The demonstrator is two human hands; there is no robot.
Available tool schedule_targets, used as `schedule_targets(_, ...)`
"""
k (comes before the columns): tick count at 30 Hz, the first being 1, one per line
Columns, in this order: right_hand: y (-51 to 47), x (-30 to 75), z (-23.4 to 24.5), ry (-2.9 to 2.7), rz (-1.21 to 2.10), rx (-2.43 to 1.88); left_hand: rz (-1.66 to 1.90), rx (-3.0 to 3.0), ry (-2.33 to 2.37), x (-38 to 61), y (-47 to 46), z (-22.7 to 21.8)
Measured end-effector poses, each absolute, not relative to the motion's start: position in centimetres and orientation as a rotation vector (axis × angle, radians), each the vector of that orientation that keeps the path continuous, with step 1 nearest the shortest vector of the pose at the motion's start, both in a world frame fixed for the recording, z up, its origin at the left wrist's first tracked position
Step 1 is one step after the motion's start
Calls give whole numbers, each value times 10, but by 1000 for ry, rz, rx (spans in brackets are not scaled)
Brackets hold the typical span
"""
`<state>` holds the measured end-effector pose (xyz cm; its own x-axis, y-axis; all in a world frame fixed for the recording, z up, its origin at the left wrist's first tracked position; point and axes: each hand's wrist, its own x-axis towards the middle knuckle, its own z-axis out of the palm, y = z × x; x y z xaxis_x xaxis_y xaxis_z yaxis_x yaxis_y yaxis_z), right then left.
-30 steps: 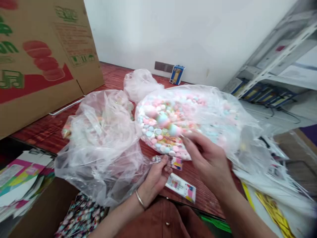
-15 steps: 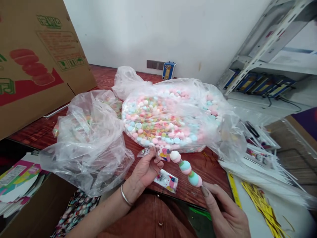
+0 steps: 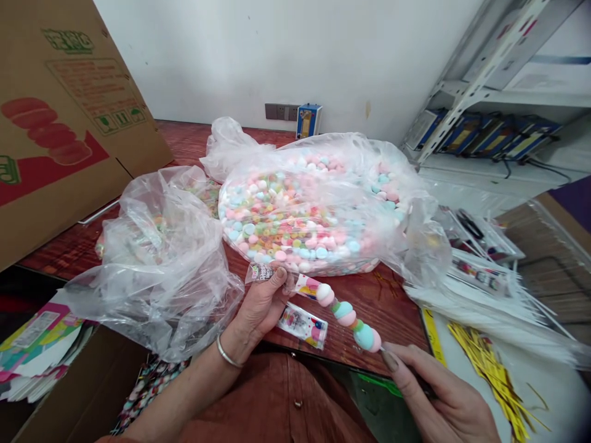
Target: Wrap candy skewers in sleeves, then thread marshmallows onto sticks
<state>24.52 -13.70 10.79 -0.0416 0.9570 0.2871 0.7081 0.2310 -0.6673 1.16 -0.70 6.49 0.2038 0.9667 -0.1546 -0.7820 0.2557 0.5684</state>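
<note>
A printed clear plastic sleeve (image 3: 306,287) is pinched in my left hand (image 3: 264,301), between thumb and fingers. My right hand (image 3: 438,387) grips the lower end of a candy skewer (image 3: 346,314), just below its last pink-and-blue marshmallow. White, pink and blue marshmallows with small gummy rings between them make up the skewer. Its white top marshmallow is at the open end of the sleeve; whether it has entered cannot be made out. A stack of flat printed sleeves (image 3: 302,325) lies on the table beneath my hands.
A large clear bag of marshmallows and gummy rings (image 3: 295,209) fills the middle of the table. Left of it lies a crumpled plastic bag (image 3: 166,271), behind which stands a cardboard box (image 3: 69,123). White sticks (image 3: 484,307) and gold twist ties (image 3: 494,381) lie right.
The sleeve and the top of the skewer have come together. My right hand has shifted slightly right and down in the picture, and the whole view has turned a little.
</note>
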Motion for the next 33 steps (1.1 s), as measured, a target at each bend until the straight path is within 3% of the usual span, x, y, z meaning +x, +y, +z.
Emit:
schedule_targets(10,-137,245,112,-1606,901,-1625,1333,386,674,13,-7,59)
schedule_targets(16,-138,237,103,-990,1495,-1636,1278,404,557,15,-9,62)
schedule_targets(20,-139,235,97,-708,1717,-1523,1278,436,534,13,-8,60)
schedule_targets(28,-136,231,100,-629,1807,-1423,1121,265,480,11,-7,58)
schedule_targets(33,-141,232,96,-940,1396,-1634,1210,291,612,15,-8,61)
